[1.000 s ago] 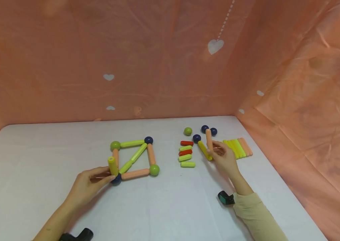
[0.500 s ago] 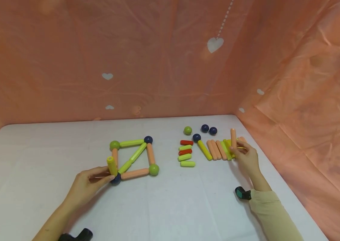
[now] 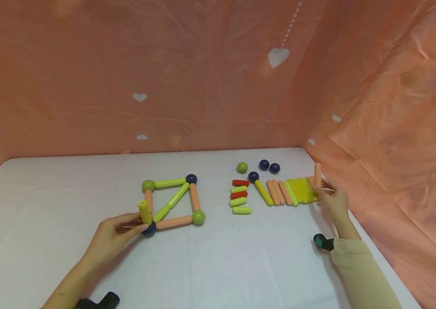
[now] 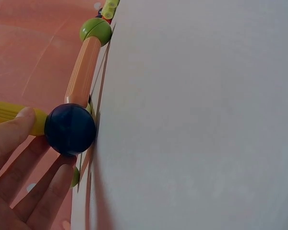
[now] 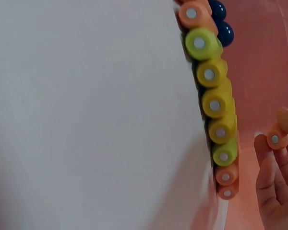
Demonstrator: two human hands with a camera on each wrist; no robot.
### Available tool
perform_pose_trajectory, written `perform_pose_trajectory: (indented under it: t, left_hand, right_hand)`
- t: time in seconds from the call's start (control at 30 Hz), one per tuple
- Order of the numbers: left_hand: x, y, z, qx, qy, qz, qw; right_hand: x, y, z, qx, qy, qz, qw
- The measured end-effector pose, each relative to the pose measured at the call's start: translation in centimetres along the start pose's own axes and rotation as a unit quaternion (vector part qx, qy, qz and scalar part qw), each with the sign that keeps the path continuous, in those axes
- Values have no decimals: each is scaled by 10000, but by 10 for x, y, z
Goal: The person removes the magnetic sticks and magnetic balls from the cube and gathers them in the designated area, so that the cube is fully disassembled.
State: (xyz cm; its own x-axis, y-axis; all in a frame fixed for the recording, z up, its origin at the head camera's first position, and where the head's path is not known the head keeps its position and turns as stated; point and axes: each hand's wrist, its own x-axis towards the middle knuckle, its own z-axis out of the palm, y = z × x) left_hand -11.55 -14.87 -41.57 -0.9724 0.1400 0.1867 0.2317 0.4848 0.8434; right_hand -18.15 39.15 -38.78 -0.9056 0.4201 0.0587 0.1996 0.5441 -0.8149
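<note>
Two-handed work with rods and balls on a white bench (image 3: 210,266). At left, the left hand (image 3: 115,236) has its grip pinching an upright yellow rod (image 3: 145,211), whose foot meets a navy ball (image 3: 150,230) at the near left corner of a flat, braced frame (image 3: 174,222). At right, the right hand (image 3: 333,204) pinches a peach rod (image 3: 318,175), raised and apart from the right end of a row of rods (image 3: 296,192). The step in hand appears to be steadying the frame while handling a rod at the supply; whether it is being taken or returned cannot be told. Setting it down would call for care, the bench's right edge being near; carrying it left would call for lifting over the row and the short rods (image 3: 239,195), or passing through the wide open room on the near side.
</note>
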Motion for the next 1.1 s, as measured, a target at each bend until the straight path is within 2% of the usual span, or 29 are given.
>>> perform_pose_trajectory:
  t: [0.27,0.53,0.67,0.87,0.97,1.1]
  left_hand:
    - [0,-1,0,29,14,49,10000]
    - [1,-1,0,37,19,29,10000]
    - [0,0,0,49,6,61,10000]
    - [1,0,0,162,-38,-48,9999]
    - [1,0,0,203,-54,-80,9997]
    - [1,0,-1,183,-67,-96,9998]
  right_hand:
    - [12,6,-11,-83,75,376,9992]
    - [18,14,-20,-298,-141,800,9962]
    - [19,20,-22,-516,-167,986,9937]
    - [20,24,-22,-703,-145,1283,9891]
    - [17,19,-19,-688,-42,1186,9905]
    - [11,8,-9,-555,464,917,9932]
